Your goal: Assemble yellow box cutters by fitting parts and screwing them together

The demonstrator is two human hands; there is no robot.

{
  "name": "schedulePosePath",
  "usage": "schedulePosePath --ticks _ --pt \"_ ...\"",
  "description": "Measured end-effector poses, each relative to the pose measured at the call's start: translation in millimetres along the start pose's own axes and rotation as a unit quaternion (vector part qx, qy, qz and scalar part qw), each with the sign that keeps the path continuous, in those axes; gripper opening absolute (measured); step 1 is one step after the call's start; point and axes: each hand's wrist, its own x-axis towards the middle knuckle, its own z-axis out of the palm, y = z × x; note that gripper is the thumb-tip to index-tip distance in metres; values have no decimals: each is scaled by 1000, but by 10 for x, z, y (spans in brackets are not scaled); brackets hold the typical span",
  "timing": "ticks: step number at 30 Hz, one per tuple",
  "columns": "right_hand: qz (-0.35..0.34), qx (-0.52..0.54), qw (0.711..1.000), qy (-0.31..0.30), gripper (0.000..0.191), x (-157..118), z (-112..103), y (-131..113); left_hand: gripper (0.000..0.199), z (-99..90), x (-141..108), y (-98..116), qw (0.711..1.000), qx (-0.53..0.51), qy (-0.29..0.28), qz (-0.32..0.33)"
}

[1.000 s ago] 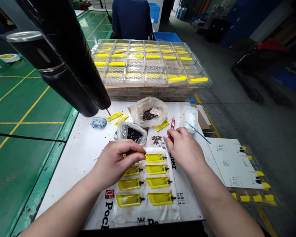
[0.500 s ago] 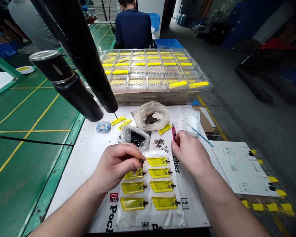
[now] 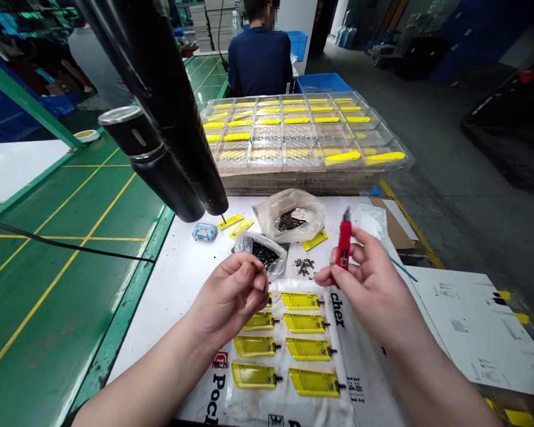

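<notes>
My right hand (image 3: 371, 276) grips a red utility knife (image 3: 345, 242) upright, its tip pointing away from me. My left hand (image 3: 226, 293) is closed in a pinch on a small dark piece (image 3: 255, 268), mostly hidden by the fingers. Below the hands, yellow plastic handle halves (image 3: 314, 382) lie in two columns on a white plastic sheet (image 3: 293, 409), each with a small black part sticking out at its right end. Between the hands and farther back is a loose pile of small dark pieces (image 3: 304, 267).
Behind the hands stand an open bag of black parts (image 3: 263, 255) and a bag of brownish pieces (image 3: 291, 219). A black screwdriver (image 3: 191, 136) hangs at the left before a black bottle (image 3: 160, 172). Clear trays (image 3: 302, 133) of yellow handles stand beyond; a person (image 3: 260, 59) sits behind.
My right hand has lifted the red knife off the table and turned it upright. My left fingers have curled more around the small piece. The whole view has shifted slightly.
</notes>
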Motion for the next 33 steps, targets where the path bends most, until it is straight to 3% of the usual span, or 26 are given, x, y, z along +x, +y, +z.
schedulePosePath --ticks 4,10,15,19,22,25,29,33 --pt "-10 24 992 -127 35 -166 83 -110 28 32 33 -25 997 -52 32 -44" --pt "-136 -76 970 -188 26 -266 145 -219 29 27 23 -32 996 -53 32 -61" --pt "-174 -120 964 -163 27 -271 184 -213 32 33 8 -27 997 -33 35 -67" --pt "-213 -148 950 -174 9 -256 201 -241 32 33 6 -26 996 -33 31 -73" --pt "-268 -188 927 -183 24 -263 199 -227 30 29 1 -28 995 -41 7 -89" --pt "-280 -211 921 -170 37 -290 194 -186 28 17 -7 -34 994 -46 -13 -101" --pt "-329 -211 907 -154 19 -307 193 -180 22 -12 -13 -42 993 -60 -27 -103" --pt "-363 -212 896 -141 17 -291 195 -214 20 -38 -19 -40 990 -73 -47 -114"
